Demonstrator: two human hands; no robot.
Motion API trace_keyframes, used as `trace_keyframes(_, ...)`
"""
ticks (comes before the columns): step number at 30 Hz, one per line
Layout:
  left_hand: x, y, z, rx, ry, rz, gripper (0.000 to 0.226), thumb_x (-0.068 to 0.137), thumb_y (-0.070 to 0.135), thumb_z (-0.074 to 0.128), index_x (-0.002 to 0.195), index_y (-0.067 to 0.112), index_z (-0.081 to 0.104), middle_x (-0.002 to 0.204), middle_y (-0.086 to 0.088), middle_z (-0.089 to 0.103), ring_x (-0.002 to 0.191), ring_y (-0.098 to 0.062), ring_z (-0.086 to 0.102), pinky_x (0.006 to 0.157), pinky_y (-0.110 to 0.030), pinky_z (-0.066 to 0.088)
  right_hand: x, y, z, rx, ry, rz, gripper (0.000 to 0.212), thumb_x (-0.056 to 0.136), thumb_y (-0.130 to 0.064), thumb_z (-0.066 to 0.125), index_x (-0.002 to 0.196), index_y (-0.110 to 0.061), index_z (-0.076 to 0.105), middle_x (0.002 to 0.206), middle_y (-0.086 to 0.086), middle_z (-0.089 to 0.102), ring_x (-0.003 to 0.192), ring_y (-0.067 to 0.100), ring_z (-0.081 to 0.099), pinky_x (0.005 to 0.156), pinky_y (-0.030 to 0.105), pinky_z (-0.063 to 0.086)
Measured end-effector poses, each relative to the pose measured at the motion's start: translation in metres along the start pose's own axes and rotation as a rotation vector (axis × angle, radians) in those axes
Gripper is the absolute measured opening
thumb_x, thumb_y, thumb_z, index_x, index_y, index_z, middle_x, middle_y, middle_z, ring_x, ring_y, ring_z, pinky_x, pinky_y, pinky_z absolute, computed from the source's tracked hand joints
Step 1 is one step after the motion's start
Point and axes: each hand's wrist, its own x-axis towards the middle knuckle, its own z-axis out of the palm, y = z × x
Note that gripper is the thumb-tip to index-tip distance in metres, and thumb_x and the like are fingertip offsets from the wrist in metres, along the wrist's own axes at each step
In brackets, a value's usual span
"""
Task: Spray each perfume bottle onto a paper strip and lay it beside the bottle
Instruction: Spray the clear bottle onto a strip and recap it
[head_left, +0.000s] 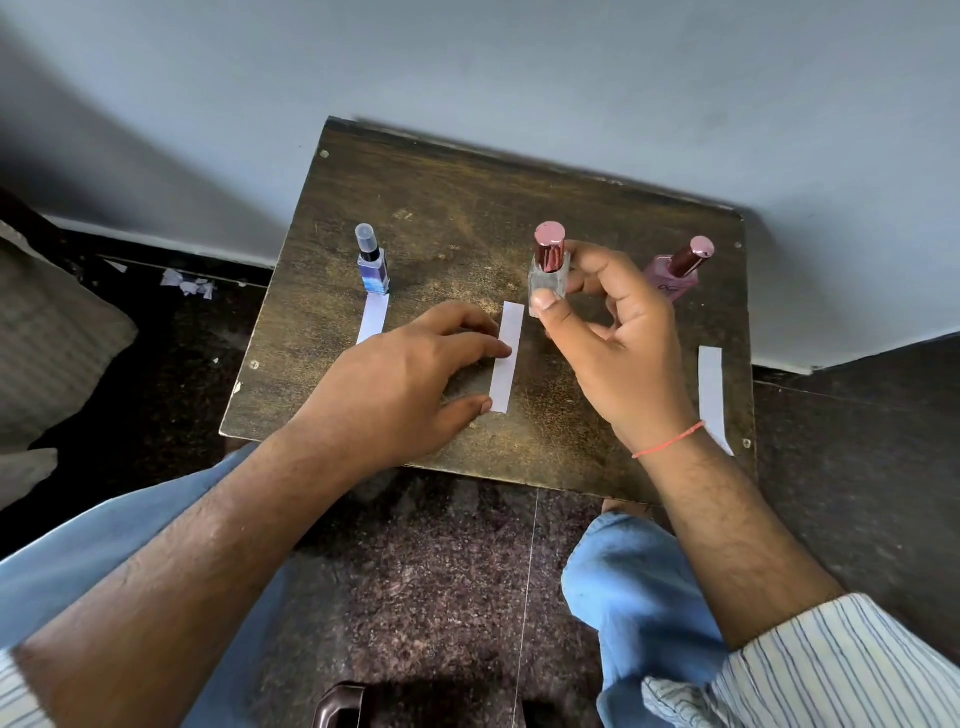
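Note:
On a small dark wooden table (457, 208) stand three perfume bottles. A blue bottle (373, 262) with a clear cap stands at the left, with a paper strip (374, 318) in front of it. My right hand (618, 332) holds a clear bottle with a rose metallic cap (548, 267) at the middle, thumb and fingers around its body. My left hand (410, 379) rests on the table, fingertips touching the middle paper strip (508, 358). A pink bottle (678, 270) stands at the right, partly hidden by my right hand. A third paper strip (711, 395) lies near the right edge.
A grey wall runs right behind the table. Torn paper bits (187, 285) lie on the dark floor at the left, next to a striped cushion (47, 332). My knees in blue trousers (639, 597) are below the table's front edge.

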Motion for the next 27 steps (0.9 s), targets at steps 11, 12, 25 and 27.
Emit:
trace_keyframes(11,0.002,0.002,0.003,0.058,0.004,0.046,0.045,0.097,0.048,0.070,0.142,0.043,0.065,0.155,0.032,0.046,0.123,-0.006,0.069,0.090,-0.040,0.065,0.002,0.014,0.000,-0.125,0.041,0.074,0.034,0.096,-0.018,0.080,0.130,-0.016,0.073,0.109,-0.005,0.072,0.093,-0.004,0.065,0.088,0.017,0.054)
trace_keyframes(12,0.002,0.001,0.004,0.063,0.007,0.048,0.045,0.097,0.048,0.070,0.142,0.043,0.065,0.155,0.031,0.046,0.123,-0.006,0.069,0.090,-0.040,0.065,0.002,0.013,0.000,-0.136,0.037,0.075,0.034,0.096,-0.018,0.080,0.129,-0.016,0.073,0.109,-0.005,0.073,0.092,-0.004,0.065,0.089,0.017,0.054)
trace_keyframes(25,0.003,0.003,0.002,0.081,0.004,0.045,0.045,0.098,0.048,0.069,0.142,0.043,0.065,0.157,0.030,0.047,0.126,-0.004,0.067,0.091,-0.038,0.065,0.001,0.011,0.007,-0.175,0.012,0.053,0.036,0.095,-0.019,0.081,0.130,-0.019,0.073,0.111,-0.001,0.078,0.094,0.001,0.070,0.094,0.023,0.056)
trace_keyframes(27,0.002,0.003,0.002,0.078,0.002,0.041,0.045,0.098,0.048,0.069,0.142,0.043,0.065,0.157,0.030,0.046,0.127,-0.004,0.067,0.091,-0.038,0.065,0.001,0.010,0.008,-0.190,0.014,0.050,0.037,0.094,-0.020,0.081,0.130,-0.020,0.073,0.111,-0.001,0.078,0.094,0.002,0.071,0.095,0.025,0.057)
